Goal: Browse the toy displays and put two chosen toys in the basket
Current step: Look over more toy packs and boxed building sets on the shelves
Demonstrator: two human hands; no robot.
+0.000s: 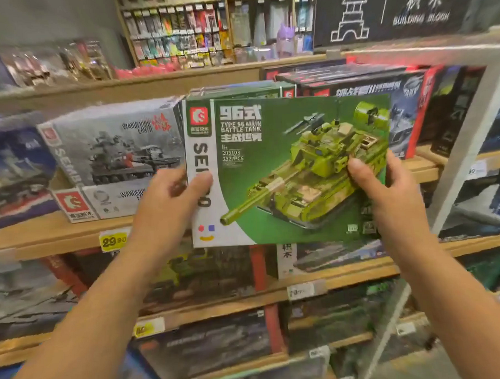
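Both hands hold one toy up in front of the shelves. Left hand (169,201) clamps the left edge of the green tank box (288,170), thumb across the white strip on the front, other fingers hidden behind. Right hand (386,194) clamps the lower right part, thumb on the printed tank, fingers behind the box. Box is upright, face toward the camera, held clear of the shelf edge, in front of a stack of similar green boxes (238,91).

Step, as I judge it: inspecting a candidate toy, so browsing with the first or second pick in hand; can't tell which. No basket in view, so its contents can't be told. Next move calls for finding the basket, likely below or off to a side, and lowering the box in flat, probably letting one hand go first.

Just left on the same wooden shelf (44,238): grey tank box (112,149) leaning back, yellow price tag (113,240) on the shelf lip. Right: dark red-edged boxes (381,83) stacked. Lower shelves full of more boxes, blurred. Far back: a black building-block sign (393,11) and a rack of small packets (176,32).
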